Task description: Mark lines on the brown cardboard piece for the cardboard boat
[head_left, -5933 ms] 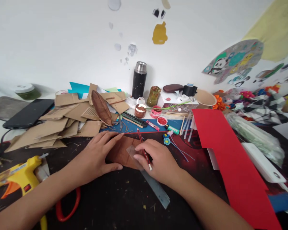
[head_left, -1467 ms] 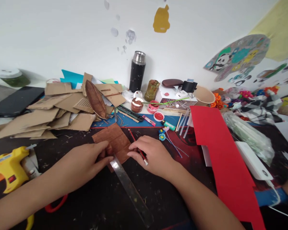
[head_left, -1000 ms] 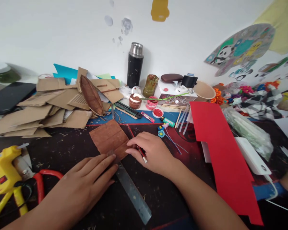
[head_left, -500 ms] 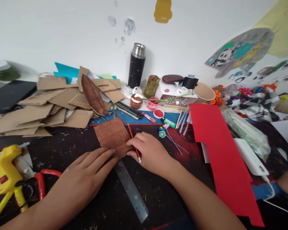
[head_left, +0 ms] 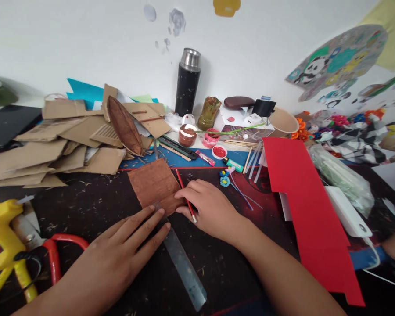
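As right grip (head_left: 208,207) holds pencil (head_left: 190,206), brown sheet (head_left: 153,182) leftward, touching fingertips (head_left: 179,193)

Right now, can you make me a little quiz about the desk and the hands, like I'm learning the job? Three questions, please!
1. True or false: fingers of the left hand lie over one end of the long grey strip.
2. Pick one. What is the right hand holding? A: a spoon. B: a red pencil. C: a bottle.
3. Fill the gap: the yellow glue gun is on the person's ____ side.

Key: 1, true. 2, B. 3, left.
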{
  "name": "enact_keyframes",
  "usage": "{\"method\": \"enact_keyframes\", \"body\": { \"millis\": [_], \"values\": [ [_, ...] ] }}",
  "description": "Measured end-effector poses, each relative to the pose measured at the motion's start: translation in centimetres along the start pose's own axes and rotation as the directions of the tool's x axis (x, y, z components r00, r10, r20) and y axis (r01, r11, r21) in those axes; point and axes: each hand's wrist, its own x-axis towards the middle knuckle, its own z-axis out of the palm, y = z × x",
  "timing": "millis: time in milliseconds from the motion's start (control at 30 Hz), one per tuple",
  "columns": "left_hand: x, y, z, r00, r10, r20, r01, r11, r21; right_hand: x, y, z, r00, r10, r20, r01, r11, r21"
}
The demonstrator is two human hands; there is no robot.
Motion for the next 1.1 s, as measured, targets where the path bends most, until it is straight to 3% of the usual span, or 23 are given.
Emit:
{"method": "enact_keyframes", "body": {
  "millis": [300,1100],
  "values": [
    [0.9,0.5,-1.1,0.999,0.044,0.015,-0.043,0.998,-0.034,-0.1,-0.2,-0.2,1.000,0.015,0.010,-0.015,1.000,0.015],
    [0.5,1.0,-1.5,0.998,0.047,0.033,-0.045,0.997,-0.061,0.1,0.0,0.1,1.000,0.000,-0.004,0.000,1.000,0.018]
  ]
}}
